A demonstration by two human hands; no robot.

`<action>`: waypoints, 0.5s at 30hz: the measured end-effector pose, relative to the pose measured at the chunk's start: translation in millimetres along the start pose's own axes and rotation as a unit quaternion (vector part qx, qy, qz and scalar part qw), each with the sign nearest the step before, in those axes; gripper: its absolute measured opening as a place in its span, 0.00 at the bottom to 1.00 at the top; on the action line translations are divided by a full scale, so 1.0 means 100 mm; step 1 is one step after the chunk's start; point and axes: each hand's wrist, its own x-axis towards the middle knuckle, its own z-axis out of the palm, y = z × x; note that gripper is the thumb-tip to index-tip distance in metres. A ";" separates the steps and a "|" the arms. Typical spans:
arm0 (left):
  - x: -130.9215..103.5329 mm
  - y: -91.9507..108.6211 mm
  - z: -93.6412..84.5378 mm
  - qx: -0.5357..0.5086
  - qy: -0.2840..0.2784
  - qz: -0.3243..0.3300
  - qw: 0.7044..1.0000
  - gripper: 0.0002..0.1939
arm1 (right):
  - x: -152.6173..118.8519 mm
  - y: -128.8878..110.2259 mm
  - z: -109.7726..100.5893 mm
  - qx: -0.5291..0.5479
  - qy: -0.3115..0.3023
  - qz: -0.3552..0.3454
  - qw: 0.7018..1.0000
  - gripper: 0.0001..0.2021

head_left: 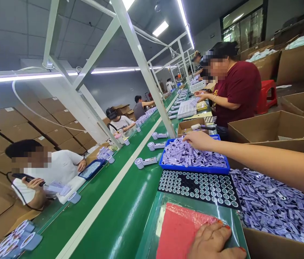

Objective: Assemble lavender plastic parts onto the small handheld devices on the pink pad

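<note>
The blue tray (195, 169) at the belt's right edge looks like smooth plastic, heaped with matt lilac plastic pieces (192, 155). The green belt (125, 216) is glossy. The red mat (179, 230) looks matt under a shiny clear sheet (233, 219); the box (273, 126) is plain brown cardboard

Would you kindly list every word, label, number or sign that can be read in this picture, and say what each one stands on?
No text can be read.
White labels on the stacked cartons: too small to read.
Print on the purple pieces in the blue tray, where the right hand reaches: blurred.
Marks on the round parts in the black tray: too small.
The red sheet by the left hand: no print visible.
</note>
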 end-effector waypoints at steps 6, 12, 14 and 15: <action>0.25 0.21 -0.51 0.036 -0.155 0.029 0.987 0.13 | -0.74 -0.81 -0.12 0.002 -0.008 -0.171 0.985 0.14; 0.25 0.79 -1.22 0.054 -0.247 0.121 0.960 0.17 | -1.61 -1.46 0.09 0.067 -0.076 -0.358 0.928 0.10; 0.05 0.82 -1.58 0.064 -0.265 0.042 0.961 0.17 | -1.70 -1.47 0.14 0.123 -0.103 -0.365 0.917 0.11; -0.10 0.77 -1.78 0.078 -0.278 -0.018 0.957 0.17 | -1.72 -1.46 0.18 0.159 -0.111 -0.362 0.912 0.12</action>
